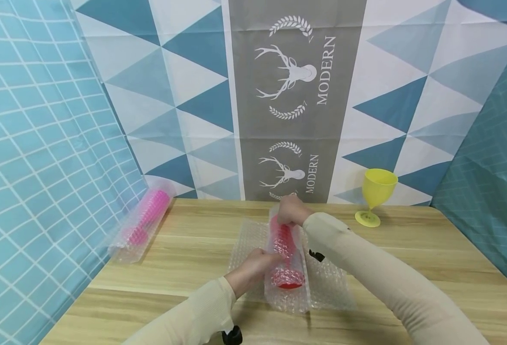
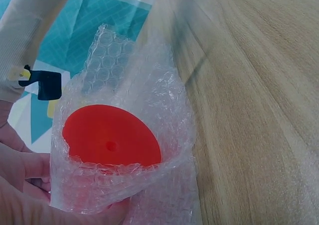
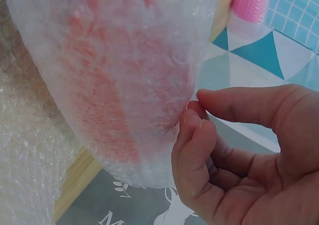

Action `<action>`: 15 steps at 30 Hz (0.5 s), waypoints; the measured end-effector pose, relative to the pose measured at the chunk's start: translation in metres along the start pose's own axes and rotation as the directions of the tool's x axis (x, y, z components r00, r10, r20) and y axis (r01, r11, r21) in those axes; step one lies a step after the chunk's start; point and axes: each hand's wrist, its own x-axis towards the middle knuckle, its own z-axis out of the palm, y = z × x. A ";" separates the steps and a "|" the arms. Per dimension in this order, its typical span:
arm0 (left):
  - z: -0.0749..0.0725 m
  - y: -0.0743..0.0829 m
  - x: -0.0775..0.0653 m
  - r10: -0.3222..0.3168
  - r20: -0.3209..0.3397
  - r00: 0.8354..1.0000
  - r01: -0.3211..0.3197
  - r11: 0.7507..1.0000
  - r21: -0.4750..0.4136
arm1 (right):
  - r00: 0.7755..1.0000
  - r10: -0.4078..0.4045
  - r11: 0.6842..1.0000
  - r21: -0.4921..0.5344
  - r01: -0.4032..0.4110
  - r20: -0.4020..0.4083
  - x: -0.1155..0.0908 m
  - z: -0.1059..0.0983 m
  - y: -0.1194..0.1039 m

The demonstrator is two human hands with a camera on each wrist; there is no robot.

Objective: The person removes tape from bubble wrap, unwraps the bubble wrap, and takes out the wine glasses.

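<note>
A red goblet (image 1: 284, 242) lies rolled in clear bubble wrap (image 1: 328, 285) near the middle of the table, its bowl end away from me. Its round red base (image 2: 112, 135) shows in the open near end of the roll in the left wrist view. My left hand (image 1: 255, 269) grips the roll from the left, around the goblet's lower part. At the far end, my right hand (image 1: 293, 211) pinches the wrap's edge between thumb and fingers (image 3: 192, 140), beside the covered bowl. Loose wrap spreads flat on both sides.
A yellow goblet (image 1: 380, 188) stands upright at the back right of the wooden table (image 1: 184, 239). At the back left lies a pink goblet (image 1: 152, 208) rolled in bubble wrap, by the blue grid cloth (image 1: 42, 143). A patterned cloth (image 1: 193, 96) hangs along the back edge.
</note>
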 end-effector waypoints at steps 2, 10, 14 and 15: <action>0.000 0.000 0.000 0.001 0.003 1.000 -0.001 1.000 0.005 | 1.000 -0.001 1.000 0.004 0.002 -0.002 0.000 -0.001 0.001; -0.001 0.000 0.000 -0.001 0.001 1.000 0.001 1.000 0.013 | 1.000 -0.012 1.000 0.014 0.012 -0.024 0.000 -0.002 0.003; -0.001 0.000 0.000 -0.002 0.002 1.000 0.002 1.000 0.014 | 0.999 -0.019 1.000 -0.010 0.019 -0.040 0.001 -0.002 0.004; -0.001 0.000 0.000 -0.002 0.002 1.000 0.002 1.000 0.016 | 0.999 -0.025 0.999 -0.022 0.024 -0.043 0.002 -0.002 0.004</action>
